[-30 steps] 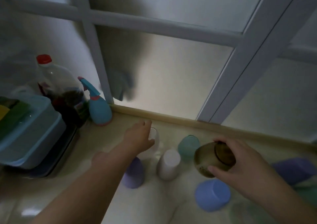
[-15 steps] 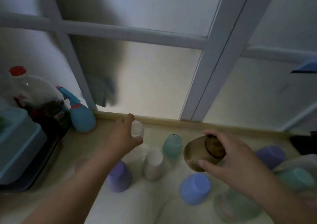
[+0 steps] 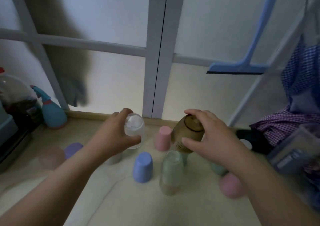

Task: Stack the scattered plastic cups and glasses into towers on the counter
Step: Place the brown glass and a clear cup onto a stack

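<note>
Both hands have risen since the earlier frame, and the view has swung to the right, so a blue squeegee (image 3: 242, 65) and a checked cloth (image 3: 297, 118) now appear. My left hand (image 3: 112, 137) has lifted the clear glass (image 3: 134, 130) off the surface (image 3: 97, 199); its grip is closed around the glass, thumb at the front near the rim, fingers behind, base up. My right hand (image 3: 213, 139) holds the brown glass (image 3: 187, 133), also base up and tilted to the left; the fingers lie over its base and the thumb presses low on its side. This glass hangs just above a pale green glass (image 3: 171, 172), which stands upside down on the surface.

I count these cups standing inverted: one blue cup (image 3: 142, 167) between my two arms, one pink cup (image 3: 162, 138) behind it near the window frame (image 3: 155, 52), one purple cup (image 3: 73, 149) at the left, and one whitish cup (image 3: 114, 159) partly hidden under my left wrist. One teal cup (image 3: 217, 169) and one more pink cup (image 3: 231, 186) show, blurred, under my right forearm. A faint pinkish cup (image 3: 51, 157) stands near the purple one; I cannot tell its material.

A teal spray bottle (image 3: 52, 111) stands at the far left.
</note>
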Action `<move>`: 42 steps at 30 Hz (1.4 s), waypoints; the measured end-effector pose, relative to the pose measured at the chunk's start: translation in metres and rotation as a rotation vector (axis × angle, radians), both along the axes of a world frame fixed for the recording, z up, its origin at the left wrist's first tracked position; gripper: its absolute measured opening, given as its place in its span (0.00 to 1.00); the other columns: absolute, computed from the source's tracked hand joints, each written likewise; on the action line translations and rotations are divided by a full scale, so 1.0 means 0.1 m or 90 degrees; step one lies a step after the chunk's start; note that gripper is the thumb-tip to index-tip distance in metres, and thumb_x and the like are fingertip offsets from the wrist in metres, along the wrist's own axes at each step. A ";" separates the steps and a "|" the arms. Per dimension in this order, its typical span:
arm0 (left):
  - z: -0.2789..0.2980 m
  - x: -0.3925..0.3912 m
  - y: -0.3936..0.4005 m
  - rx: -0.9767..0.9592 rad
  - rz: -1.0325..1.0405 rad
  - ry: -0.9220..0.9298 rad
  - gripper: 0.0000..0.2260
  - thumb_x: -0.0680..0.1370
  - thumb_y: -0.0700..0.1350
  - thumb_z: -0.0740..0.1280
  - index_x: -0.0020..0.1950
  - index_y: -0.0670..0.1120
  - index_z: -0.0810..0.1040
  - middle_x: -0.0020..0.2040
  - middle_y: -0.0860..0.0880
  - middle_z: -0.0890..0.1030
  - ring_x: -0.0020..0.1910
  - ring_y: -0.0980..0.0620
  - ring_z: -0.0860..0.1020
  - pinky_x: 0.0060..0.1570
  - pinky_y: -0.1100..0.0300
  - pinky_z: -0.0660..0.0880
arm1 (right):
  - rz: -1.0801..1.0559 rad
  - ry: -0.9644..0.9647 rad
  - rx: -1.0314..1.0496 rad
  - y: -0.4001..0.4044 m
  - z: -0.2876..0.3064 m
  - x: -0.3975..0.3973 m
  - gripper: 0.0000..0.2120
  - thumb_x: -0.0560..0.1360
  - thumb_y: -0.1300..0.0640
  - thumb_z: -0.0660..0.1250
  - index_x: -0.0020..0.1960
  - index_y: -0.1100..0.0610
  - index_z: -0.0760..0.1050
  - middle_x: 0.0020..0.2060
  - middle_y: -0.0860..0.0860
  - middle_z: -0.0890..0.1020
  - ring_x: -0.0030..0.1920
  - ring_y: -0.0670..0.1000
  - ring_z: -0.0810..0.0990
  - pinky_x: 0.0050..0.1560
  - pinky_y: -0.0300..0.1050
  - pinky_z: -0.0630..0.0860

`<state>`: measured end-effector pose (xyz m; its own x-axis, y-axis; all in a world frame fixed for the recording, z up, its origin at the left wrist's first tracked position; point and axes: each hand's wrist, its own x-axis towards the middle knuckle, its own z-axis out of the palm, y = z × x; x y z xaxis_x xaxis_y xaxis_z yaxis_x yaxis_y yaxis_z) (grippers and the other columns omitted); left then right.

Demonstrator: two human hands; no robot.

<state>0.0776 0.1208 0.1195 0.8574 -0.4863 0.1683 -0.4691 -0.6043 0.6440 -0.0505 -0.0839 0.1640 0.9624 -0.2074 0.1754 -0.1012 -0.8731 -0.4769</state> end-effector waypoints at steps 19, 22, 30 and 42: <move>0.08 -0.52 -0.14 -0.051 0.083 -0.005 0.23 0.66 0.48 0.73 0.57 0.49 0.69 0.51 0.48 0.78 0.47 0.47 0.76 0.45 0.53 0.74 | 0.056 0.188 0.054 -0.19 -0.82 0.19 0.33 0.62 0.48 0.73 0.64 0.48 0.64 0.59 0.49 0.74 0.57 0.51 0.74 0.58 0.48 0.74; 0.07 -0.51 -0.23 -0.060 0.055 -0.001 0.24 0.66 0.50 0.74 0.57 0.51 0.68 0.51 0.50 0.78 0.47 0.48 0.76 0.44 0.56 0.74 | 0.054 0.182 0.095 -0.21 -0.84 0.16 0.35 0.63 0.49 0.74 0.66 0.47 0.62 0.62 0.48 0.73 0.59 0.49 0.73 0.60 0.45 0.72; 0.21 -0.49 -0.57 -0.063 -0.029 -0.007 0.27 0.65 0.55 0.73 0.60 0.54 0.67 0.52 0.52 0.76 0.48 0.50 0.76 0.47 0.54 0.77 | 0.016 0.166 0.149 -0.32 -0.75 0.01 0.40 0.65 0.51 0.76 0.71 0.49 0.59 0.64 0.44 0.70 0.63 0.45 0.69 0.63 0.41 0.68; -0.21 -0.61 -1.18 0.136 -0.099 -0.005 0.30 0.69 0.58 0.68 0.66 0.51 0.62 0.59 0.46 0.78 0.54 0.45 0.77 0.51 0.53 0.76 | -0.046 0.143 0.053 -0.54 -0.69 -0.55 0.14 0.72 0.52 0.67 0.56 0.52 0.73 0.49 0.48 0.77 0.50 0.49 0.76 0.54 0.48 0.75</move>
